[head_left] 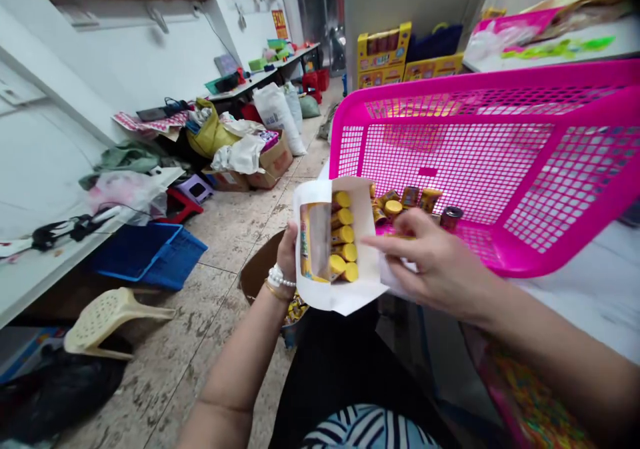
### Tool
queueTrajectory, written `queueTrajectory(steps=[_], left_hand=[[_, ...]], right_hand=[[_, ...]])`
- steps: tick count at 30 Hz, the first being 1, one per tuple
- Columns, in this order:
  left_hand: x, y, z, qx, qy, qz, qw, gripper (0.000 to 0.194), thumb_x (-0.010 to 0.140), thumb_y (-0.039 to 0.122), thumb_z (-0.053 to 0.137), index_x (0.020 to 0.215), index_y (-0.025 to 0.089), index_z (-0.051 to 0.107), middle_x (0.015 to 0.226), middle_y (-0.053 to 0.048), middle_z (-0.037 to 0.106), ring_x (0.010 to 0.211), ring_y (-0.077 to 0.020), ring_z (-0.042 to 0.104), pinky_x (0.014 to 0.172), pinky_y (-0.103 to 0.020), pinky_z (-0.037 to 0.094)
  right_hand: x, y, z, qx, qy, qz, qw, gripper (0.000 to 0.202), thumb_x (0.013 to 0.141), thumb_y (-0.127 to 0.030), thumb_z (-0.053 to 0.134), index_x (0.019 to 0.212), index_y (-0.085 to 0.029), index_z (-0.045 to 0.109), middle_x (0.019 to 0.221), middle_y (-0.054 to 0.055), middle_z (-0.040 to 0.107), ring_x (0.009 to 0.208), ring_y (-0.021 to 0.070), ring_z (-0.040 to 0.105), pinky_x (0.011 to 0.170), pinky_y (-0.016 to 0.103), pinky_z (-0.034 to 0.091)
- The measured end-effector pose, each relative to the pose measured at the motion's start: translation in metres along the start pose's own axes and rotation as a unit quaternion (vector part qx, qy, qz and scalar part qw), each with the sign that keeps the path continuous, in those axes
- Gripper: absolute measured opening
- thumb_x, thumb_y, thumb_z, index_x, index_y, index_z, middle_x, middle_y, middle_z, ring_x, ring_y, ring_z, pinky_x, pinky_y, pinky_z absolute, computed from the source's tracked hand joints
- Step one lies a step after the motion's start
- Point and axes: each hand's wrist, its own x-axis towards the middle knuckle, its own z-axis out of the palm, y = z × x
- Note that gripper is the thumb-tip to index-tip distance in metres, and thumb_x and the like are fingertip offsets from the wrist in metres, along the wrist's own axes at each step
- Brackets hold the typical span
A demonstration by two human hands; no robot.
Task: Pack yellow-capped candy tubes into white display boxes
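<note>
My left hand (287,254) grips a small open cardboard box (314,297) by its left side and holds it over my lap. Through the open side and the window of the box, several small tubs with yellow lids (343,235) show in a row. My right hand (425,255) is beside the box, its index finger stretched toward the right white flap; I see nothing in its fingers, though the lower ones are partly hidden. Just beyond that hand, several more yellow-lidded tubs (393,207) lie in a tilted pink basket (480,235).
Below my left forearm stands a container (260,272) with small yellow items. A cream stool (107,315) and a blue crate (145,252) are on the floor at left. Yellow printed boxes (383,55) stand behind the basket. A bin of colourful pieces (545,395) sits at lower right.
</note>
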Motion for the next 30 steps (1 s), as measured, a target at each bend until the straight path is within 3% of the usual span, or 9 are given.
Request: queueTrajectory(steps=[3,7,12,16,20,22,25,28,30], left_hand=[[0.002,0.0,0.001,-0.001,-0.005,-0.002,1.0,0.083,0.085,0.068,0.063,0.147,0.015,0.05,0.139,-0.018,0.065,0.132,-0.0411,0.058,0.111,-0.055,0.047],[0.004,0.003,-0.001,0.013,0.012,0.002,1.0,0.076,0.089,0.065,0.059,0.145,0.013,0.052,0.134,-0.018,0.068,0.127,-0.04,0.062,0.107,-0.053,0.051],[0.008,0.002,-0.006,0.005,0.018,-0.002,1.0,0.073,0.091,0.064,0.058,0.144,0.013,0.053,0.128,-0.018,0.071,0.12,-0.0389,0.067,0.102,-0.051,0.054],[0.011,0.004,-0.008,-0.001,-0.009,-0.018,1.0,0.066,0.095,0.06,0.054,0.139,0.011,0.056,0.12,-0.017,0.075,0.114,-0.0373,0.07,0.098,-0.049,0.057],[0.01,0.006,-0.01,-0.018,-0.045,-0.046,0.998,0.061,0.096,0.059,0.052,0.131,0.009,0.062,0.112,-0.017,0.077,0.114,-0.0366,0.07,0.101,-0.048,0.056],[0.009,0.006,-0.011,-0.026,-0.047,-0.036,0.998,0.064,0.096,0.06,0.051,0.137,0.011,0.058,0.119,-0.017,0.075,0.12,-0.0363,0.068,0.105,-0.05,0.053],[0.007,0.005,-0.012,-0.028,-0.045,-0.035,0.998,0.07,0.097,0.061,0.048,0.148,0.013,0.048,0.133,-0.018,0.069,0.13,-0.0361,0.061,0.113,-0.052,0.046],[0.007,0.006,-0.011,-0.024,-0.044,-0.052,0.997,0.073,0.097,0.061,0.049,0.151,0.012,0.044,0.139,-0.019,0.065,0.135,-0.0366,0.057,0.117,-0.053,0.042],[0.008,0.007,-0.01,-0.025,-0.043,-0.051,0.997,0.075,0.096,0.062,0.05,0.151,0.011,0.043,0.139,-0.02,0.064,0.134,-0.0369,0.057,0.116,-0.053,0.042]], right_hand=[[0.026,-0.031,0.011,-0.028,-0.116,-0.038,0.992,0.045,0.092,-0.028,0.052,0.134,-0.033,0.068,0.108,0.011,0.053,0.071,0.0178,0.057,0.057,0.031,0.045],[0.043,-0.035,0.014,-0.04,-0.227,-0.041,0.972,0.038,0.089,-0.027,0.055,0.121,-0.026,0.075,0.096,0.009,0.058,0.062,0.0163,0.054,0.056,0.031,0.041],[0.049,-0.015,0.004,0.055,-0.16,-0.028,0.985,0.041,0.083,-0.022,0.062,0.124,-0.02,0.068,0.101,0.008,0.066,0.082,0.0206,0.064,0.073,0.032,0.048],[0.066,-0.02,0.018,0.035,-0.142,0.041,0.988,0.036,0.08,-0.024,0.071,0.115,-0.013,0.065,0.09,0.008,0.072,0.076,0.0209,0.064,0.068,0.031,0.046],[0.073,-0.025,0.023,0.065,-0.154,-0.032,0.985,0.022,0.085,-0.032,0.074,0.098,-0.014,0.072,0.097,0.01,0.076,0.084,0.0205,0.068,0.073,0.03,0.048],[0.065,-0.013,0.01,0.095,-0.078,-0.024,0.992,0.022,0.09,-0.035,0.071,0.102,-0.017,0.074,0.101,0.008,0.077,0.088,0.0193,0.07,0.078,0.031,0.051],[0.043,0.027,-0.019,-0.006,0.039,0.109,0.993,0.021,0.097,-0.036,0.059,0.098,-0.021,0.075,0.093,0.005,0.077,0.081,0.0189,0.069,0.073,0.032,0.051],[0.02,0.069,-0.033,-0.221,-0.032,0.264,0.938,0.023,0.093,-0.036,0.06,0.097,-0.018,0.073,0.094,0.012,0.073,0.079,0.0245,0.068,0.066,0.034,0.047],[0.007,0.085,-0.028,-0.258,-0.105,0.285,0.917,0.024,0.091,-0.032,0.059,0.101,-0.014,0.071,0.105,0.017,0.069,0.084,0.0264,0.068,0.066,0.034,0.046]])
